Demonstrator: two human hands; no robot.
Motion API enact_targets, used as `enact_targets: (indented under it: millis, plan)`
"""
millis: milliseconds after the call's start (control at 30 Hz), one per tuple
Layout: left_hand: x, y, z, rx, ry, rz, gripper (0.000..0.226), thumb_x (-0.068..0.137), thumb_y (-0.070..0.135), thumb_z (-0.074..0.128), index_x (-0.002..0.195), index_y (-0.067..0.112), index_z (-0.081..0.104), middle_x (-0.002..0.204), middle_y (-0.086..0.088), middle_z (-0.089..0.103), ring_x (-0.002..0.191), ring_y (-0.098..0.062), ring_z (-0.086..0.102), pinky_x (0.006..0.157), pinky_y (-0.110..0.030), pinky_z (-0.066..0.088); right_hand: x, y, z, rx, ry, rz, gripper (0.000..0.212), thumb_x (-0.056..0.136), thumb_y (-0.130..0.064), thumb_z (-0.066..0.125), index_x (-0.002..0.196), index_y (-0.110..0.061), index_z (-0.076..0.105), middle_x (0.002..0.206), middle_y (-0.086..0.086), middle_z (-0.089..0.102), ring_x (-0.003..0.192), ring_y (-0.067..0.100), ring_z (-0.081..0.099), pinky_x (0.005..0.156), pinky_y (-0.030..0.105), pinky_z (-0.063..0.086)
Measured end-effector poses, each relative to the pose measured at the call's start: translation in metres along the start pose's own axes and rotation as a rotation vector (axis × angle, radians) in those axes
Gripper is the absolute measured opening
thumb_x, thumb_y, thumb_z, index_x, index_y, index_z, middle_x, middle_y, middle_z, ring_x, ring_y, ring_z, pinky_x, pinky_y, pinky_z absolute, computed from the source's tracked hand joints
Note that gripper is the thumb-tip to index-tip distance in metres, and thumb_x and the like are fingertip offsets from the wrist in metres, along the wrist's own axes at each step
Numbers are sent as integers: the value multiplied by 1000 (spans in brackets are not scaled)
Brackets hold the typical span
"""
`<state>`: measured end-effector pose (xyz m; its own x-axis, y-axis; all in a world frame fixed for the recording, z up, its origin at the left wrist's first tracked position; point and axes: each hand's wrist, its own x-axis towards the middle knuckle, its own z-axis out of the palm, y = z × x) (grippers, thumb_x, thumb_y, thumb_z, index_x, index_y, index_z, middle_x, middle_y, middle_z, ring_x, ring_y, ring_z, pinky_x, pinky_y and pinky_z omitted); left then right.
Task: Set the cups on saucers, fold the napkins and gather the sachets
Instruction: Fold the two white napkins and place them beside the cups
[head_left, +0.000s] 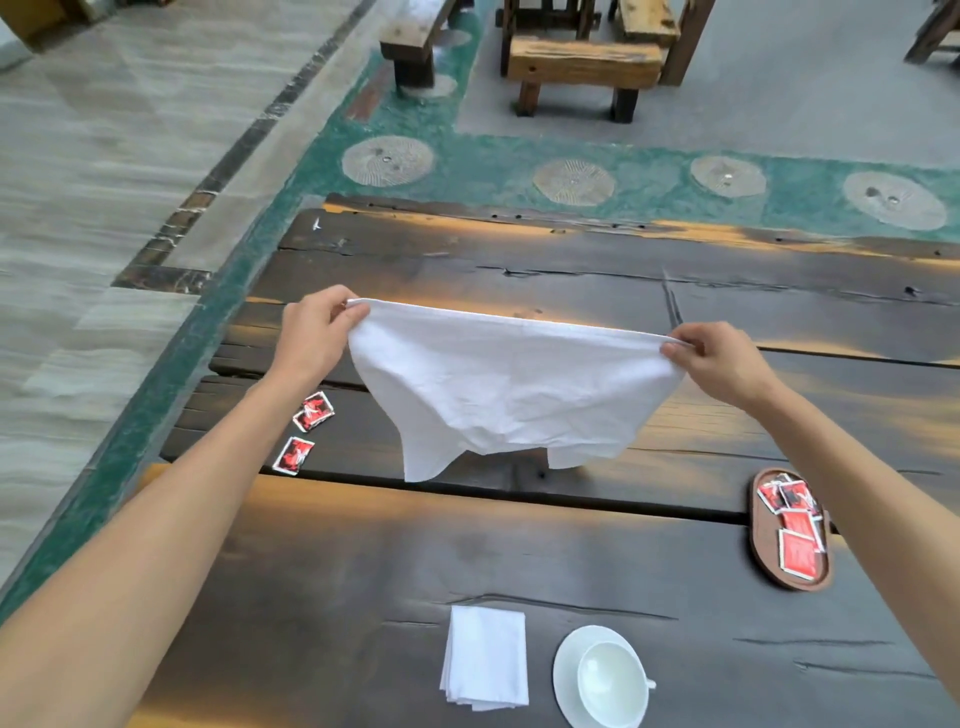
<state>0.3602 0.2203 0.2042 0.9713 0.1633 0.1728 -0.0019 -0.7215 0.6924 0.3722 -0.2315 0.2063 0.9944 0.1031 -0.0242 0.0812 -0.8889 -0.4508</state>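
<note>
above the dark wooden counter (363, 545), the left hand (317, 332) and right hand (719, 364) hold a white napkin (509, 384) stretched, fingers pinching its top corners. near the front edge lie a folded napkin (485, 657) and a cup (613, 683) on its saucer (563, 670).

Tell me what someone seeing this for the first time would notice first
The white napkin stands out, held up above the dark wooden table by its top corners, the left hand pinching one and the right hand the other. Loose red sachets lie on the table at the left, and more fill a small oval tray at the right. Near the bottom edge, a folded napkin lies beside a white cup on a saucer.
</note>
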Motion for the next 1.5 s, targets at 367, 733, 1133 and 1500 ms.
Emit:
enact_targets:
  millis: [367,733,1133,1500]
  plan:
    - [16,-14,-3,-300,87,-155,21,94,20,56,75,17,61,67,-20,69,60,-21,72,65,-33,59,20,-32,18,169,252,90,23,94,-19,51,75,-12,61,52,4,65,46,1,60,53,13,45]
    - [24,8,-46,-377,242,13,13,88,36,59,76,36,65,58,11,67,60,-8,64,69,-35,57,11,-49,14,176,116,58,21,96,-23,49,89,-15,66,60,5,69,62,10,63,59,21,43]
    - [37,57,-57,-258,219,215,20,84,41,65,84,22,72,70,-2,64,67,-9,52,68,-33,46,-1,-70,36,39,-122,112,15,82,-19,61,94,-15,70,93,3,73,88,24,64,72,31,47]
    - [20,120,-17,-167,-38,378,15,87,30,67,85,15,71,78,-3,69,80,-20,55,76,-34,43,30,-252,28,459,57,-406,26,80,-32,70,105,-25,69,97,-11,71,97,8,65,87,37,51]
